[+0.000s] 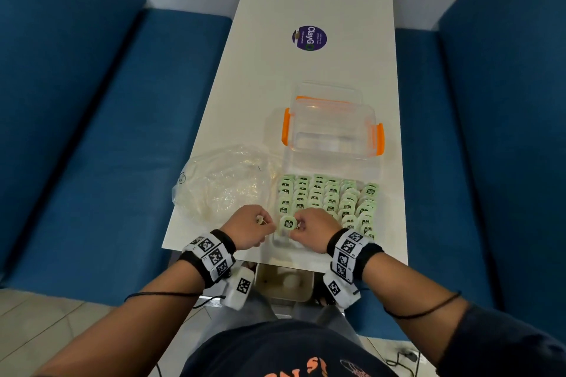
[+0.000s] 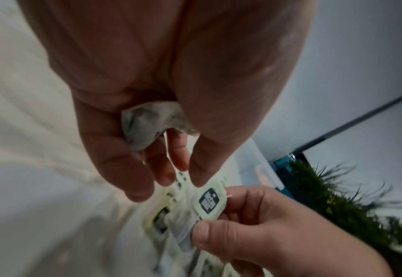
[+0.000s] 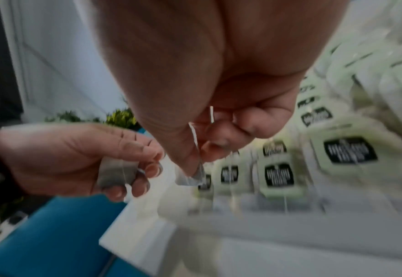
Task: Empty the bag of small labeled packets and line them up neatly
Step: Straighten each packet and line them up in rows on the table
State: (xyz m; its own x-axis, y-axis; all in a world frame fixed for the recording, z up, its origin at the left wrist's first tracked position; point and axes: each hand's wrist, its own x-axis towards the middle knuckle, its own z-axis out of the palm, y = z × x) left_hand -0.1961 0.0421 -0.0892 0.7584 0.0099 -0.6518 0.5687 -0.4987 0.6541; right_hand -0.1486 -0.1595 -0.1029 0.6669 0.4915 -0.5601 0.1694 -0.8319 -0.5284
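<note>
- My right hand (image 1: pixel 314 225) pinches a pale green black-labelled packet (image 1: pixel 288 223) at the near left corner of the clear plastic tray (image 1: pixel 378 170); the rows could topple if I jostle them.
- My left hand (image 1: pixel 249 225) clutches a crumpled grey sachet (image 2: pixel 145 123); its string may snag.
- Crinkled clear bag (image 1: pixel 220 180) lies left of the tray.

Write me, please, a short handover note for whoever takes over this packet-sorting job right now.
Left hand: grips a greyish tea-bag-like pouch in its curled fingers.
Right hand: pinches one pale green labelled packet over the near left end of the rows.
Done: the crumpled clear plastic bag lies on the white table and looks emptied; rows of green packets lie in the shallow clear tray.
Left: set down both held pieces and straighten the rows. The clear tub with orange clips stands behind.
</note>
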